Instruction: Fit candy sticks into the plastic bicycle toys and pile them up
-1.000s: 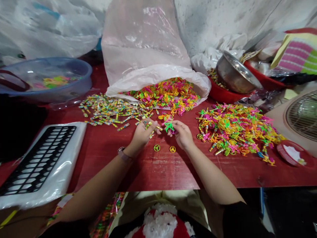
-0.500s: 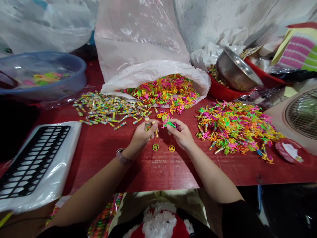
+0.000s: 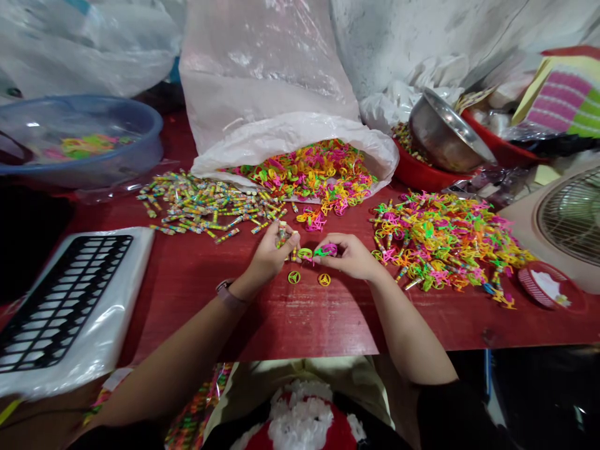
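On the red table, two small green-and-yellow plastic rings lie apart, just below the hands. The left hand pinches a striped tube; the right hand pinches a green-and-pink plastic piece, the two close together but not clasped. Much looks left: a heap of tubes at left, a heap of plastic shapes at right, and a white sack spilling more beyond.

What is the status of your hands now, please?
Left hand holding small striped tube; right hand holding green plastic piece; two rings lying below.
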`<state>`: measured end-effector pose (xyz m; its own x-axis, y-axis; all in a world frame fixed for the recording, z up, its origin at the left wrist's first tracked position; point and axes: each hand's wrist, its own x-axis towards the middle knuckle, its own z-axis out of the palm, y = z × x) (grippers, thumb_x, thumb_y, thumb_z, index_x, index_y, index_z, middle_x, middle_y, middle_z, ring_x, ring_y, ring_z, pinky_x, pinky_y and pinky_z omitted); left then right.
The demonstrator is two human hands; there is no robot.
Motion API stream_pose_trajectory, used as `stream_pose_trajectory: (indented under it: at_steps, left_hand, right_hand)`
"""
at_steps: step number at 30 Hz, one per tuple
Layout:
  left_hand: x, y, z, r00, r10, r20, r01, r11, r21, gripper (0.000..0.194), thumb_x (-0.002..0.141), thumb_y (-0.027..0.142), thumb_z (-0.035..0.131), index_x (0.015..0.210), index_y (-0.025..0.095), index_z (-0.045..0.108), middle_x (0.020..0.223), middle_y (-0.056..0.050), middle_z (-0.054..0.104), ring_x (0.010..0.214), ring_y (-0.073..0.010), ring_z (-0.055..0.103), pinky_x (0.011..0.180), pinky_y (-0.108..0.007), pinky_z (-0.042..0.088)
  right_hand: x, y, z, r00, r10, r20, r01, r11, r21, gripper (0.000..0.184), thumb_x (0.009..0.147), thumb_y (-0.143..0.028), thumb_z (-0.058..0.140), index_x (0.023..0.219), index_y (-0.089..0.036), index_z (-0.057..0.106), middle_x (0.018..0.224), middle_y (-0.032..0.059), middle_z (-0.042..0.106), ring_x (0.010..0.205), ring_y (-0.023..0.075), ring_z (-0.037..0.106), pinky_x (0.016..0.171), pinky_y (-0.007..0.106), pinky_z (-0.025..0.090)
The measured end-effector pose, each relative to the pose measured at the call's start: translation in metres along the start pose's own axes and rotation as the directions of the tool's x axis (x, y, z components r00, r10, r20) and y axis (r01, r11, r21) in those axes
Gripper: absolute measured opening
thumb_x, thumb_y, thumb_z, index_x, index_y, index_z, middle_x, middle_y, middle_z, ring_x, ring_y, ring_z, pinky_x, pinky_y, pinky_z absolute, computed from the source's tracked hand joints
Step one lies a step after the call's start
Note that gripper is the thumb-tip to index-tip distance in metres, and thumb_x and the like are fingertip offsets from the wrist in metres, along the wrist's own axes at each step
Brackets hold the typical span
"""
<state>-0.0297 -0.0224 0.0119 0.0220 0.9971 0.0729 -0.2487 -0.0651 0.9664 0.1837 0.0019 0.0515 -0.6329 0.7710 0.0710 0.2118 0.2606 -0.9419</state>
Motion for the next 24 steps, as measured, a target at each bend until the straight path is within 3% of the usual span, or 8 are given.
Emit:
stream_pose_trajectory:
  at_steps: [4,7,10,13,18,24]
  left_hand:
    - [-0.005,-0.001,0.005,0.985,-0.084,0.152,0.07,0.993,0.093,0.045,0.08,0.055,0.08,0.091,0.018,0.056,0.074,0.004,0.057,0.053,-0.0081,0.055,0.047,-0.022,0.047]
    - [-0.007,-0.002,0.006,0.971,-0.124,0.204,0.107,0.99,0.093,0.047,0.081,0.057,0.079,0.094,0.017,0.058,0.07,0.004,0.059,0.05,-0.008,0.053,0.047,-0.022,0.046]
    - [-0.007,-0.001,0.004,0.967,-0.126,0.222,0.107,0.99,0.096,0.046,0.079,0.053,0.082,0.095,0.016,0.061,0.067,0.003,0.059,0.052,-0.0081,0.053,0.049,-0.022,0.046]
    - [-0.006,0.0,0.001,0.968,-0.124,0.219,0.104,0.989,0.103,0.044,0.078,0.049,0.084,0.095,0.015,0.064,0.066,0.003,0.06,0.051,-0.0078,0.052,0.048,-0.022,0.044]
    - [-0.005,-0.001,-0.003,0.978,-0.068,0.198,0.055,0.996,0.073,0.038,0.078,0.045,0.085,0.091,0.015,0.065,0.065,0.003,0.061,0.051,-0.0084,0.054,0.05,-0.022,0.045]
    - [-0.007,-0.001,-0.005,0.973,-0.021,0.231,0.014,0.999,0.033,0.03,0.086,0.041,0.08,0.088,0.016,0.063,0.065,0.003,0.06,0.051,-0.0076,0.054,0.051,-0.021,0.046]
  right_hand:
    - [0.0,0.0,0.001,0.999,-0.049,0.005,0.049,0.999,-0.001,0.031,0.089,-0.049,0.075,0.093,-0.02,0.067,0.091,0.0022,0.066,0.083,0.0164,0.059,0.076,0.03,0.051]
    - [0.001,0.005,0.003,0.999,0.044,-0.016,-0.041,0.99,0.136,0.037,0.09,-0.054,0.072,0.103,-0.022,0.061,0.087,0.0,0.065,0.072,0.0139,0.059,0.063,0.027,0.05]
    - [0.005,0.011,0.005,0.99,0.131,-0.052,-0.11,0.951,0.29,0.044,0.079,-0.053,0.083,0.097,-0.022,0.058,0.075,-0.0036,0.063,0.059,0.0114,0.056,0.053,0.024,0.043]
    - [0.009,0.014,0.007,0.98,0.148,-0.132,-0.088,0.921,0.38,0.046,0.068,-0.048,0.093,0.085,-0.019,0.061,0.07,-0.0037,0.064,0.057,0.0093,0.054,0.054,0.023,0.041]
    - [0.01,0.014,0.01,0.986,0.107,-0.128,-0.043,0.904,0.425,0.037,0.077,-0.049,0.086,0.09,-0.018,0.072,0.077,-0.0002,0.069,0.061,0.0092,0.054,0.057,0.023,0.04]
    - [0.006,0.011,0.01,0.997,0.065,-0.04,-0.039,0.881,0.471,0.039,0.081,-0.052,0.083,0.092,-0.018,0.066,0.073,-0.0024,0.063,0.054,0.0081,0.048,0.05,0.022,0.038]
